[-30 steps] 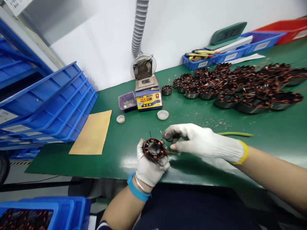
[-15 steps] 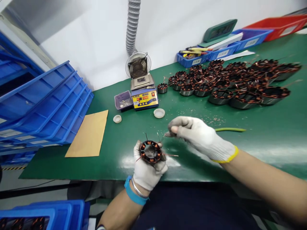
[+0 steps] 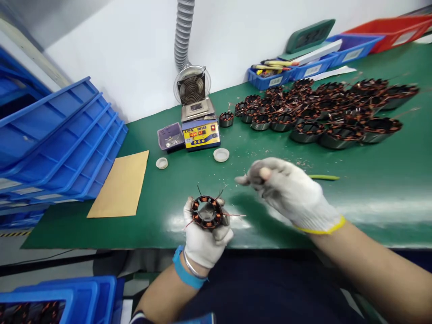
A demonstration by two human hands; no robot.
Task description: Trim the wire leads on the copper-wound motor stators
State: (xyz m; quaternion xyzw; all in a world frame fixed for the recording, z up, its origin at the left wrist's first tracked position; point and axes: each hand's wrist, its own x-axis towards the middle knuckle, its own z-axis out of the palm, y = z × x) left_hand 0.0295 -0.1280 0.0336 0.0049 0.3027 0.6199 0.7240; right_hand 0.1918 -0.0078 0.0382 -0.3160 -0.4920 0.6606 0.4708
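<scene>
Many wound stators (image 3: 324,112) are being kept on the green counter (image 3: 371,180); one copper-wound stator (image 3: 206,212) is being gripped by the left hand (image 3: 204,234), its wire pinched by the right hand (image 3: 290,191).

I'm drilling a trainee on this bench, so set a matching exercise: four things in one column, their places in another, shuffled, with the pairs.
Things:
1. wound stator
2. brown card
3. solder pot
4. yellow-green tube

Places:
A. flat on the mat beside the stacked blue trays
B. under the grey hose
C. in the left hand
D. on the mat beyond the right hand

Pairs: 1-C, 2-A, 3-B, 4-D
</scene>
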